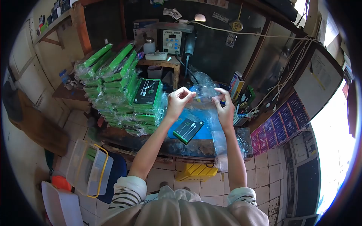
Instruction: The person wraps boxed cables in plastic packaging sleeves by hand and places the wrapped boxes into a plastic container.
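Note:
My left hand (180,101) is raised over the bench, thumb and fingertips pinched on the edge of a clear plastic bag (203,101). Across from it, my right hand (225,110) pinches the other side of the thin film, its index finger bent above the thumb. Glare and transparency make the bag's outline hard to follow. Below my hands, a black and green cable box (188,130) lies tilted on a blue mat (206,131). More clear plastic (220,145) hangs by my right forearm over the bench's front edge.
To the left rise stacks of plastic-wrapped green boxes (113,94), with one black-faced box (147,91) on top. Behind stands a soldering or hot-air station (172,41) on a wooden shelf. A yellow stool (197,172) and a clear tub (87,167) are below. Cables hang at right.

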### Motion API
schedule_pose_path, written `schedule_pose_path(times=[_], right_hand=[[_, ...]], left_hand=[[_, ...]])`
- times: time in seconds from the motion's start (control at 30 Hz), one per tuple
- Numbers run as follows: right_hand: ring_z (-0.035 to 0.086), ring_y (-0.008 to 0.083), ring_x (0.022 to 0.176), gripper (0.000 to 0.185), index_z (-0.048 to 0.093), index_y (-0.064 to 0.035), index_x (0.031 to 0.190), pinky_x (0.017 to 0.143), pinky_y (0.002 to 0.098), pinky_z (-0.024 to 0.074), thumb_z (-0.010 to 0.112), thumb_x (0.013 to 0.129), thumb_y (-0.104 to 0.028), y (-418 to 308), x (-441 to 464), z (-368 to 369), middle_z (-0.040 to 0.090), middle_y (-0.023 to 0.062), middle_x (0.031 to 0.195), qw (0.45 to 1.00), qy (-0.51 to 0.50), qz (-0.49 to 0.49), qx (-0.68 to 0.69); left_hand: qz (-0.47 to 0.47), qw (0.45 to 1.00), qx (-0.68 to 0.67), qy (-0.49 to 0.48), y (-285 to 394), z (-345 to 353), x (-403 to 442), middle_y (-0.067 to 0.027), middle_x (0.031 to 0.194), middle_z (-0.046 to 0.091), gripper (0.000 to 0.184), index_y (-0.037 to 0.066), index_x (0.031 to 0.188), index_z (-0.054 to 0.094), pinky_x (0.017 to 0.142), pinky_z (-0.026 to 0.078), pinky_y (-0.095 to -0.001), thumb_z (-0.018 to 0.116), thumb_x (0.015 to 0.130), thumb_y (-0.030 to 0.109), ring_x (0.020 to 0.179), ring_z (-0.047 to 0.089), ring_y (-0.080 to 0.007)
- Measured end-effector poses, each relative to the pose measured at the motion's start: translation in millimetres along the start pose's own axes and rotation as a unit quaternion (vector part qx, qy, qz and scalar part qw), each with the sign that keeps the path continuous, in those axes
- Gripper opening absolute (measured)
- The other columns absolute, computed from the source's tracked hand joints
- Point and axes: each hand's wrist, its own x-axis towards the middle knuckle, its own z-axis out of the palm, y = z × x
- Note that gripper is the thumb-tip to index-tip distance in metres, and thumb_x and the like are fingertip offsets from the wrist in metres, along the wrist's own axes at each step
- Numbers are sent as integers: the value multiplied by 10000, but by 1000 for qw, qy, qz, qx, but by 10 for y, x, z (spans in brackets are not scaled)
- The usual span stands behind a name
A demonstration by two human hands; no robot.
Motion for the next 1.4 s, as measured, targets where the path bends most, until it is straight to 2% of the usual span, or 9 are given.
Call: schedule_pose_path(times=[0.23, 0.43, 0.5, 0.8, 0.9, 0.97, 1.03, 1.2, 1.4], right_hand=[[546, 182, 731, 226, 563, -140, 1005, 707, 306, 394, 584, 793, -65, 49, 25, 97, 581, 50, 728, 998, -37, -28, -44], [544, 223, 863, 356, 563, -95, 1047, 847, 331, 392, 665, 707, -115, 18, 118, 220, 538, 86, 996, 984, -21, -143, -106], [555, 220, 881, 361, 565, -89, 1053, 800, 312, 427, 666, 708, -119, -35, 179, 251, 548, 85, 978, 988, -111, -97, -38], [592, 114, 620, 69, 583, -10, 820, 582, 215, 445, 577, 795, -74, 41, 227, 375, 604, 62, 654, 993, -82, 19, 88], [578, 150, 622, 72, 563, -7, 794, 573, 253, 440, 546, 810, -75, 262, 122, 450, 583, 76, 660, 993, -103, 51, 38], [489, 268, 799, 47, 553, -20, 757, 733, 358, 397, 569, 750, -63, 621, 28, 534, 538, 103, 774, 987, -74, -121, -74], [459, 264, 858, 79, 560, -26, 753, 782, 360, 370, 608, 718, -80, 670, -108, 530, 540, 93, 819, 979, -85, -133, -129], [469, 238, 843, 122, 575, -39, 765, 772, 341, 366, 625, 734, -146, 865, -356, 525, 528, 74, 782, 982, -159, -65, -74], [527, 199, 734, 112, 565, -47, 789, 714, 328, 360, 575, 788, -158, 930, -455, 486, 533, 60, 756, 987, -159, 15, -14]], left_hand=[[-5, 999, 28, 34, 77, -152, -77, 13, 631, 565, 180, 41, 698, 566, 543, 405, -172, 645, 795, 171, 576, 494, -26], [-10, 994, 96, 54, 101, -235, -139, 26, 604, 548, 178, 44, 682, 566, 514, 389, -171, 650, 788, 159, 552, 484, -23], [-19, 995, 90, 49, 141, -249, -122, 28, 595, 543, 176, 46, 678, 564, 506, 383, -171, 650, 787, 154, 545, 480, -23], [-22, 994, 102, 36, 414, -328, -120, 15, 578, 545, 173, 40, 682, 566, 486, 379, -179, 641, 787, 156, 523, 484, -33], [-10, 982, 188, 14, 12, -351, -163, -8, 600, 583, 123, 21, 736, 593, 502, 415, -200, 652, 761, 126, 538, 524, -50], [-41, 978, 205, -6, -271, -358, -242, -68, 625, 613, 136, 6, 758, 591, 518, 458, -241, 658, 746, 125, 558, 589, -105], [-91, 962, 252, -55, -323, -358, -366, -83, 733, 616, 346, 38, 1025, 507, 598, 477, -276, 658, 716, 75, 697, 613, -175], [210, 903, 373, -34, -210, -192, -399, -1, 807, 602, 381, 114, 1057, 541, 843, 369, -351, 668, 701, 166, 967, 514, -168], [207, 881, 399, -147, -350, -303, -328, 16, 772, 589, 141, 122, 785, 618, 759, 353, -337, 654, 711, 235, 828, 515, -168]])
